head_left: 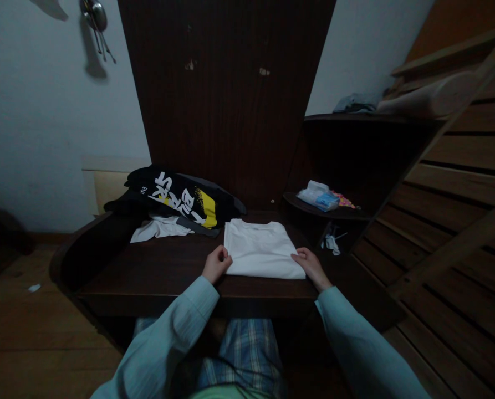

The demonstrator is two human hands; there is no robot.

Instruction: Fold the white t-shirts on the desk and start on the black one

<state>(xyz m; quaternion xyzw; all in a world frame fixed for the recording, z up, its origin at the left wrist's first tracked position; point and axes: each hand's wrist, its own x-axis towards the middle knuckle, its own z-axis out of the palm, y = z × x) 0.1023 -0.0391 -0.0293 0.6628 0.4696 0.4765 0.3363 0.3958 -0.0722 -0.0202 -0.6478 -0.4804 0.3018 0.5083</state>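
A folded white T-shirt (pixel 259 247) lies flat on the dark wooden desk (pixel 156 271) in front of me. My left hand (pixel 216 263) is closed in a pinch on the shirt's near left corner. At the near right corner, my right hand (pixel 309 265) grips the shirt's edge with curled fingers. Both arms wear light blue-green sleeves.
A pile of clothes, black fabric with white and yellow print (pixel 180 199) over a white garment (pixel 159 227), sits at the desk's back left. A side shelf (pixel 314 209) holds a plastic packet (pixel 319 195). Wooden slats (pixel 450 221) rise on the right. A dark panel stands behind.
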